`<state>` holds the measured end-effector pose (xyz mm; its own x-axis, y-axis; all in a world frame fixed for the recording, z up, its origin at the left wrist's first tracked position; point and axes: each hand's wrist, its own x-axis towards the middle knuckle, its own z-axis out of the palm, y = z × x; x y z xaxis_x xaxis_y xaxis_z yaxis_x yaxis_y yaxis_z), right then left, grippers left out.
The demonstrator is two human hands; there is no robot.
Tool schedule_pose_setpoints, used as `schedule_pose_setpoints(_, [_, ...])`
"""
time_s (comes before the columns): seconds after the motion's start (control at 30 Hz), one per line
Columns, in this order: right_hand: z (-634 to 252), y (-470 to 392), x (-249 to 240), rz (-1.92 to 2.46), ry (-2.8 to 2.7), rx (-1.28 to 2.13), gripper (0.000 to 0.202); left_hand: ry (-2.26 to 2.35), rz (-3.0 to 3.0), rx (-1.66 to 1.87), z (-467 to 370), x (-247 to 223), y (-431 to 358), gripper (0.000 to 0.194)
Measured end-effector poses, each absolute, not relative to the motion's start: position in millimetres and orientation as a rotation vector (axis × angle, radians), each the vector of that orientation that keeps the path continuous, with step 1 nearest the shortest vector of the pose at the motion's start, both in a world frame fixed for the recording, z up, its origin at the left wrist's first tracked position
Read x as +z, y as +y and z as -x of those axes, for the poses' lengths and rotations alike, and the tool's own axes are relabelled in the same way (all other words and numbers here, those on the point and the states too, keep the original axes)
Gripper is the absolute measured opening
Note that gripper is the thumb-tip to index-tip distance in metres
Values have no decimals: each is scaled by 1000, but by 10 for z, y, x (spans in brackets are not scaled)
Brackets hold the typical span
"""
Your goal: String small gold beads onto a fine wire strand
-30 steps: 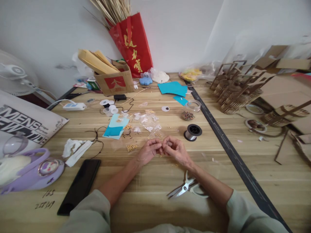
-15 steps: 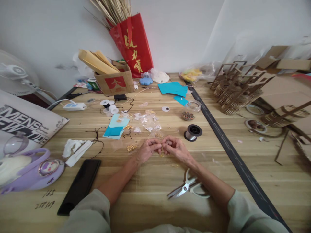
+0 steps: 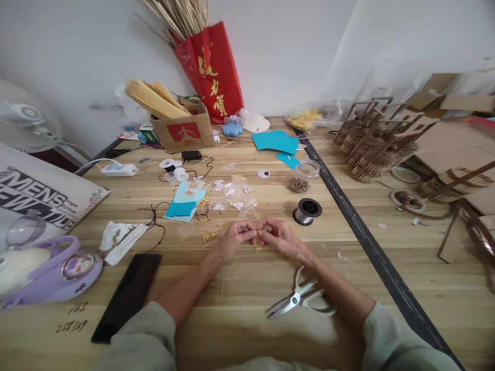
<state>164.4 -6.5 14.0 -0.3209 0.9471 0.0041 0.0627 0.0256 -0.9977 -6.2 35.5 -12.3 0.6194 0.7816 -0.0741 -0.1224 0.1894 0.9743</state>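
My left hand (image 3: 237,238) and my right hand (image 3: 279,237) meet over the middle of the table, fingertips pinched together and nearly touching. What they pinch is too small to make out. Just below the fingertips lie or hang small gold beads (image 3: 257,248). A pile of gold beads (image 3: 210,235) sits left of my left hand, and a few more gold pieces (image 3: 277,265) lie below my right hand. Scissors with pale handles (image 3: 296,298) rest partly open beside my right forearm. A spool of clear line (image 3: 307,211) stands beyond my right hand.
Small bags of silvery findings (image 3: 232,191) and blue paper (image 3: 181,208) lie beyond my hands. At left are a black phone (image 3: 127,298) and a purple bag (image 3: 50,270). A jar of beads (image 3: 299,184) stands near the dark strip (image 3: 358,239); woven baskets (image 3: 375,139) stand at right.
Both hands keep almost the same place and pinch, with only slight finger movement. The scissors and the things around them look nearly unchanged.
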Motion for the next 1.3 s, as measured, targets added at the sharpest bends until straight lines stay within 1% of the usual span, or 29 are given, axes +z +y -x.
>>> schedule_pose_setpoints(0.27, [-1644,-71,200,1042,-1522,1386,26,664,-1268,715,64,-122,349,26])
schedule_pose_setpoints(0.5, [-1671,-50,204,1101,-1560,1435,32,776,-1326,687,46,-66,311,28])
schedule_pose_setpoints(0.67, [-1726,-28,149,1100,-1635,1474,33,794,-1401,676,30,-102,288,26])
schedule_pose_setpoints(0.8, [-1747,-35,205,1089,-1691,1466,34,790,-1433,660,32,-129,283,24])
schedule_pose_setpoints(1.3, [-1737,-40,240,1147,-1668,1514,35,810,-1478,688,27,-210,310,24])
